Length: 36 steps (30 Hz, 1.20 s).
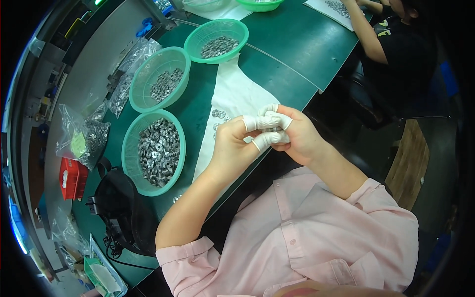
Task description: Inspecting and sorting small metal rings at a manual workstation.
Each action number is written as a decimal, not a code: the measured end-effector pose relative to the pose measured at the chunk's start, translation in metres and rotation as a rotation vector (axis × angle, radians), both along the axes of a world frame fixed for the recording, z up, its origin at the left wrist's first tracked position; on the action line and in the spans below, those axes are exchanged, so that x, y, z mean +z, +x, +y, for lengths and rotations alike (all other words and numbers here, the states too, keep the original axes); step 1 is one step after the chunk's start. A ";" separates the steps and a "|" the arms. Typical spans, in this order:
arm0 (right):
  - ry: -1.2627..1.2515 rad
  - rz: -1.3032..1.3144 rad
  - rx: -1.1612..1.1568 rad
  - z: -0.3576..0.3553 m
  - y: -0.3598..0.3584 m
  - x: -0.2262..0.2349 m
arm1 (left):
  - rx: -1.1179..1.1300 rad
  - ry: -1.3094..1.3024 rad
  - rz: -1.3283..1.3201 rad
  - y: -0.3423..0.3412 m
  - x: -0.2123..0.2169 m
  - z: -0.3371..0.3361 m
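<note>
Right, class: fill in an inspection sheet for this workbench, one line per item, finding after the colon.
Surface: green mat table with a white cloth laid on it.
Job's things: small metal ring parts on the cloth; three green baskets hold more.
Clutter: plastic bags of parts, red box.
Grips: left hand and right hand, white finger cots on the fingertips, pinch something small between them.
Cables: black cable by a black device.
Surroundings: another person's arm at the far table.

Shiny metal washers [158,151], green plastic mesh basket [129,148]
</note>
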State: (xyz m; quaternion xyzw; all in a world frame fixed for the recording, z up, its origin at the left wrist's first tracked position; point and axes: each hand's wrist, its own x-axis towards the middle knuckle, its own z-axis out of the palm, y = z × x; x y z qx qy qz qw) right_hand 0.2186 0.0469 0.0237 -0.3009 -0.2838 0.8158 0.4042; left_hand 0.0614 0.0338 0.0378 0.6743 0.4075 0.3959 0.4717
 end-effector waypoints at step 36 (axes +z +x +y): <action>0.494 -0.490 -0.380 0.043 0.082 -0.036 | 0.240 0.286 0.778 -0.001 0.046 0.043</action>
